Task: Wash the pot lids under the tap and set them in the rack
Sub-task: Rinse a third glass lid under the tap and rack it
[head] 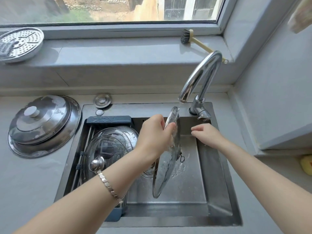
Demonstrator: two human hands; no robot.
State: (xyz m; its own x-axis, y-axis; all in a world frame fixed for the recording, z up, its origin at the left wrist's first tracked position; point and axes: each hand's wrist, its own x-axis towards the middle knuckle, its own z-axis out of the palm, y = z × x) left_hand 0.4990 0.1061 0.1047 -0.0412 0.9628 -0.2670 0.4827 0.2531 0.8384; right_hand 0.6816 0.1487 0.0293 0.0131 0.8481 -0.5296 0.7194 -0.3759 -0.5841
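Observation:
My left hand [154, 133] grips a glass pot lid [166, 166] and holds it on edge over the sink [217, 183]. Water runs from the chrome tap [199, 78] onto the lid's top rim and splashes below. My right hand [208, 135] hovers just right of the lid with relaxed fingers, holding nothing. In the blue-framed rack [108, 119] on the sink's left side rest a glass lid with a metal knob [104, 152] and a steel lid [125, 132] behind it. A large steel lid [43, 124] lies on the counter to the left.
A perforated steamer plate [20, 43] and a dish brush [194, 39] lie on the window ledge. A small round drain cover [102, 100] sits behind the sink. Something yellow [306, 165] lies on the counter at the far right.

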